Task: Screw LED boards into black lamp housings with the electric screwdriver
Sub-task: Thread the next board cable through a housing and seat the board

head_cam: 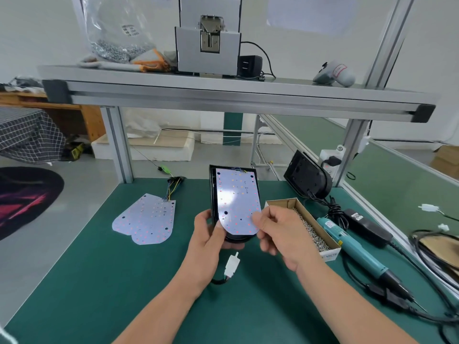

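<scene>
left hand (208, 234): fingers curled round lower left edge of black lamp housing (213, 194), raised over green table (124, 281). right hand (278, 234): thumb and forefinger pinching lower right rim of led board (236, 194), which is flat, white, round-ended, seated in housing. electric screwdriver (357, 249): teal, lying on table right of hands.
</scene>
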A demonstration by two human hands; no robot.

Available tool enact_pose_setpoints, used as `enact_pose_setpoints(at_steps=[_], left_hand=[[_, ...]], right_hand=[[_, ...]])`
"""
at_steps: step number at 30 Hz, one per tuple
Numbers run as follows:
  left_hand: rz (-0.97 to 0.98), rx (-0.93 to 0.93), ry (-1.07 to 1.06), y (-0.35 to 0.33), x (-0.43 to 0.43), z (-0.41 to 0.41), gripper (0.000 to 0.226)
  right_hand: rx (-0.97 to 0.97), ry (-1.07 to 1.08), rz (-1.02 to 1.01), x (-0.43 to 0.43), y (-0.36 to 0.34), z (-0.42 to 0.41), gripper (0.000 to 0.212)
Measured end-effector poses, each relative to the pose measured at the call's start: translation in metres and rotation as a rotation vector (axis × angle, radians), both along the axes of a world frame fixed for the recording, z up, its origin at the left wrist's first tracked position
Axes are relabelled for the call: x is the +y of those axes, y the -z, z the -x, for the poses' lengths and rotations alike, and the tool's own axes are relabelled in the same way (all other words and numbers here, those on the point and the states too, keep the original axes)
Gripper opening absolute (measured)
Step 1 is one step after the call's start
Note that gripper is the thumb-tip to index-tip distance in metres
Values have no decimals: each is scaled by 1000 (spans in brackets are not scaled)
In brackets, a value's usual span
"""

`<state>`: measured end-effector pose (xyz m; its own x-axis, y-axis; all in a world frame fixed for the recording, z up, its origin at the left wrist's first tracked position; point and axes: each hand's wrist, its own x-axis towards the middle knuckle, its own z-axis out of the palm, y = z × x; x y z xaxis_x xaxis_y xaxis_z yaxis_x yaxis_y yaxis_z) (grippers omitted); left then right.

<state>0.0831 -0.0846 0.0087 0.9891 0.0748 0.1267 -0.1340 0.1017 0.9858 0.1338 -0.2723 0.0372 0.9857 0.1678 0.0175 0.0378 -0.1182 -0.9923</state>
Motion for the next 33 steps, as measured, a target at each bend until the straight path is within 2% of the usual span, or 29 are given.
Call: enact_pose_setpoints(at_steps=[6,11,15,20,23,33], left_hand=[[25,-24,31,1,1,1,27],[71,-22,30,4,3,0,22],[103,-11,20,6,4,-2,24],[141,20,16,6,5,-4,27],[128,46,22,7,6,-5,28],[45,12,-6,9,5,-3,31]], right_hand=[[-118,63,196,3,-4,2,21],[-259,128,257,12,-6,11,10],[-318,154,217,15,-6,14,5],[-353,170,290,11,-5,10,40],[-371,150,394,8,-4,7,43],[-383,161,496,6,-6,5,53]])
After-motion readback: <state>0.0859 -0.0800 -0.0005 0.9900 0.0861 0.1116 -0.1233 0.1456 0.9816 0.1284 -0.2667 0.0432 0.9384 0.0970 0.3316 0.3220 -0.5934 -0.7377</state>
